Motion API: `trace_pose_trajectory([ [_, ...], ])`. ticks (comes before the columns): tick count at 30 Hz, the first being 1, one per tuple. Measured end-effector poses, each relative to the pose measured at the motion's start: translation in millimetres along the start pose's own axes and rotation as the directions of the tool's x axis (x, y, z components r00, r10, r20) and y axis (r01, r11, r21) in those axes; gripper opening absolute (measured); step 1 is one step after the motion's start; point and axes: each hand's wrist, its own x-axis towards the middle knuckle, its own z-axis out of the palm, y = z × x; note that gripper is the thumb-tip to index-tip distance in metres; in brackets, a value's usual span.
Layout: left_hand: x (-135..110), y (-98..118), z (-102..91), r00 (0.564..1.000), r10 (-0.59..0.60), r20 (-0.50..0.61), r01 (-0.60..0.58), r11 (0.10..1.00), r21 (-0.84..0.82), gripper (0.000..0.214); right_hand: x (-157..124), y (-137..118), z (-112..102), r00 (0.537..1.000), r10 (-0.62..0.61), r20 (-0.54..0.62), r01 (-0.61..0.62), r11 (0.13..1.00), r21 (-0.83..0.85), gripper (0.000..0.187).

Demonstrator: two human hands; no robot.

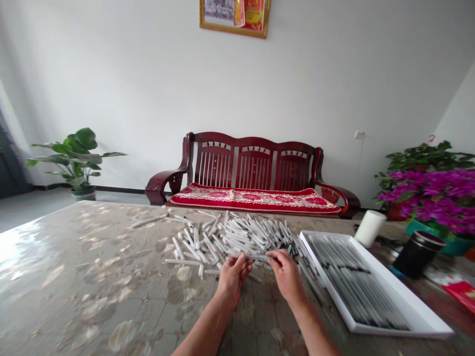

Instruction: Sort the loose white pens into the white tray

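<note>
On the big desk (92, 282), a white box (411, 301) holds neat rows of pens (345, 272), which look done. A big heap of loose pens (247, 235) beside it looks left to do. By its near edge, the left hand (232, 278) and right hand (286, 275) pinch one clear pen (257, 256).

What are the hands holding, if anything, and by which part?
A slim, greyish pen-like piece: the left hand pinches near one end and the right hand the other. Whether it is one part or two cannot be told.
</note>
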Motion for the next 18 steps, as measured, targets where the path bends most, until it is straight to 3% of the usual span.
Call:
trace_pose_trajectory([
  [5, -0.2, -1.7, -2.5, 0.998, 0.058, 0.032, -0.059, 0.997, 0.043, 0.036, -1.8, -2.7, 0.5, 1.000, 0.004, 0.010, -0.004, 1.000, -0.015, 0.016],
  [10, -3.8, -0.2, 0.2, 0.992, 0.117, 0.051, -0.121, 0.990, 0.076, 0.046, -2.0, -0.4, 5.7, 0.977, 0.210, 0.025, -0.212, 0.972, 0.105, 0.019],
  [14, -7.6, -1.3, 3.0, 0.979, 0.186, 0.078, -0.193, 0.976, 0.096, 0.048, -2.3, -6.2, 9.1, 0.893, 0.431, 0.131, -0.451, 0.846, 0.284, 0.026],
  [18, -10.4, -3.5, 2.5, 0.962, 0.247, 0.114, -0.259, 0.960, 0.109, 0.046, -4.3, -15.9, 9.0, 0.784, 0.583, 0.215, -0.604, 0.634, 0.483, 0.035],
])
